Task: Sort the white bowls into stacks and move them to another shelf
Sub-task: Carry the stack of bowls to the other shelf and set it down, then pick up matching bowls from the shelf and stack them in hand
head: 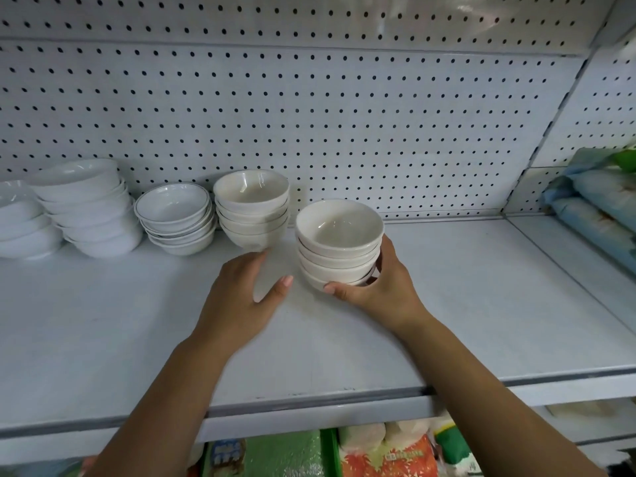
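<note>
My right hand (378, 287) grips a stack of four bowls (339, 242) at its base on the shelf (481, 304). My left hand (237, 294) lies relaxed, fingers straight, before a second stack of four (253, 208).

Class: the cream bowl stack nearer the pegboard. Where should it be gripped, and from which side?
Probably grip the cream bowl stack at its bottom bowl, from the front and right: the sides taper to a narrow foot, and the rimmed dishes crowd its left.

Cream bowls (339, 242), white dark-rimmed dishes (173, 215), pale grey shelf (481, 304), black-dotted white pegboard (344, 115)
</note>
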### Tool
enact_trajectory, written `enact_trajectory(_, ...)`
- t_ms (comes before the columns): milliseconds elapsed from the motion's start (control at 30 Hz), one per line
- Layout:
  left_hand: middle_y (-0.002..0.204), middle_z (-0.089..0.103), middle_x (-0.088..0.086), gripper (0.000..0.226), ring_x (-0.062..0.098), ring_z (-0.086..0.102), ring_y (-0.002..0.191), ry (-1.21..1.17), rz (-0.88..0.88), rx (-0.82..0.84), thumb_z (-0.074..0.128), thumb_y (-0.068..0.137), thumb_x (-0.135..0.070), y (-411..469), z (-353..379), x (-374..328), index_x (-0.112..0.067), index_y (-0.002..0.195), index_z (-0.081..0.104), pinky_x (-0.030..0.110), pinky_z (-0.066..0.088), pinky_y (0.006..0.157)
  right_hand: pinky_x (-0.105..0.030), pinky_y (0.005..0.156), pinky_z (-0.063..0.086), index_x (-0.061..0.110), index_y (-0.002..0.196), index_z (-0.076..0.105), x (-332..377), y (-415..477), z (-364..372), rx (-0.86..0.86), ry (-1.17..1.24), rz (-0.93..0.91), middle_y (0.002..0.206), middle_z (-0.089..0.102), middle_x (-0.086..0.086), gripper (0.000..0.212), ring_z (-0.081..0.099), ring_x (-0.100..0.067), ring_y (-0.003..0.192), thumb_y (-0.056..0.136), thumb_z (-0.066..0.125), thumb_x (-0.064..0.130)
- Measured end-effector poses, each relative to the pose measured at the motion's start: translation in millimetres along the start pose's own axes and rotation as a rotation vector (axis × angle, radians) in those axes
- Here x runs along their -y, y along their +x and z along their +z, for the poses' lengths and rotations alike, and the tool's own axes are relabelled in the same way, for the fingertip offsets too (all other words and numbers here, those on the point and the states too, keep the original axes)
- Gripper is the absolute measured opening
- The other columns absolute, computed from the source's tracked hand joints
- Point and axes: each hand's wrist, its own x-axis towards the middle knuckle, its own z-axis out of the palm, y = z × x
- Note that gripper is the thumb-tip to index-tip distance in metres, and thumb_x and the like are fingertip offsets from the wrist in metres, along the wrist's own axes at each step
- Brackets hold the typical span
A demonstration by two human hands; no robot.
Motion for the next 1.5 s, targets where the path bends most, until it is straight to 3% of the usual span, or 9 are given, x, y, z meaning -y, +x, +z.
enact_trajectory(200,0.139,0.060,0.004,0.088,0.027,0.051,0.135,0.223,-0.048,0.026,0.035,0.081,-0.082,10.2,6.7,5.9,-0.015,0.130,0.065,0.053,0.036,0.116,0.001,0.082,0.044,0.035,0.149,0.036,-4.5,28.1,6.7,-0.028,-0.003,0.036,0.124,0.058,0.035,0.112,0.052,0.024,0.110,0.057,0.101,0.037)
enact_trajectory(333,0.149,0.052,0.003,0.092,0.023,0.041,0.144,0.262,-0.068,0.049,0.033,0.076,-0.084,10.0,9.4,6.9,-0.020,0.134,0.064,0.050,0.026,0.122,0.002,0.081,0.041,0.036,0.149,0.034,-6.4,46.9,13.5,-0.069,-0.007,0.051,0.127,0.057,0.032,0.112,0.051,0.025,0.109,0.058,0.100,0.039)
enact_trajectory(467,0.156,0.046,0.004,0.078,0.024,0.035,0.148,0.261,-0.075,0.049,0.049,0.086,-0.077,8.9,8.6,5.8,-0.021,0.140,0.060,0.046,0.022,0.125,-0.011,0.087,0.043,0.046,0.136,0.033,-4.6,62.5,21.7,-0.115,-0.021,0.072,0.127,0.057,0.025,0.100,0.058,0.005,0.113,0.060,0.098,0.044)
enact_trajectory(700,0.157,0.045,0.000,0.066,0.020,0.033,0.149,0.200,-0.101,0.033,0.062,0.089,-0.066,9.0,7.5,8.3,-0.024,0.140,0.060,0.044,0.021,0.125,-0.012,0.089,0.044,0.046,0.129,0.036,-8.9,78.9,37.2,-0.226,-0.016,0.017,0.121,0.058,0.029,0.091,0.056,0.013,0.111,0.062,0.097,0.041)
enact_trajectory(933,0.155,0.048,-0.004,0.062,0.018,0.035,0.147,0.138,-0.131,0.018,0.065,0.089,-0.063,7.1,5.3,6.8,-0.024,0.137,0.063,0.036,0.025,0.124,-0.040,0.107,0.049,0.032,0.148,0.031,-15.2,85.0,43.7,-0.248,-0.066,0.001,0.140,0.055,0.012,0.115,0.055,-0.012,0.129,0.055,0.092,0.061)
enact_trajectory(1100,0.154,0.050,-0.002,0.058,0.019,0.038,0.146,0.158,-0.111,0.011,0.066,0.091,-0.059,7.7,5.6,6.4,-0.021,0.135,0.064,0.037,0.025,0.123,-0.033,0.105,0.050,0.038,0.150,0.028,-15.7,85.0,39.9,-0.205,-0.001,0.026,0.135,0.058,0.020,0.113,0.058,-0.006,0.123,0.059,0.095,0.051)
enact_trajectory(1300,0.152,0.051,-0.002,0.055,0.019,0.041,0.144,0.157,-0.123,0.015,0.066,0.092,-0.056,6.3,5.6,4.3,-0.021,0.135,0.065,0.039,0.029,0.122,-0.041,0.117,0.041,0.033,0.162,0.001,-15.0,80.3,35.2,-0.131,0.015,0.117,0.157,0.044,0.012,0.138,0.045,-0.013,0.142,0.061,0.093,0.057)
enact_trajectory(1367,0.152,0.051,-0.002,0.056,0.019,0.041,0.144,0.141,-0.141,0.014,0.067,0.091,-0.057,5.5,5.4,4.0,-0.021,0.134,0.065,0.041,0.032,0.122,-0.034,0.112,0.044,0.025,0.161,0.013,-12.8,78.0,34.0,-0.132,-0.015,0.132,0.152,0.049,0.010,0.128,0.048,-0.014,0.138,0.064,0.092,0.055)
enact_trajectory(1500,0.141,0.060,-0.003,0.050,0.018,0.052,0.135,0.018,-0.185,0.004,0.073,0.089,-0.051,5.6,-0.3,0.7,-0.020,0.129,0.067,0.037,0.041,0.114,-0.018,0.081,0.042,0.027,0.124,0.042,-1.6,70.0,30.6,-0.127,-0.089,0.195,0.116,0.057,0.014,0.071,0.057,-0.012,0.112,0.074,0.090,0.042)
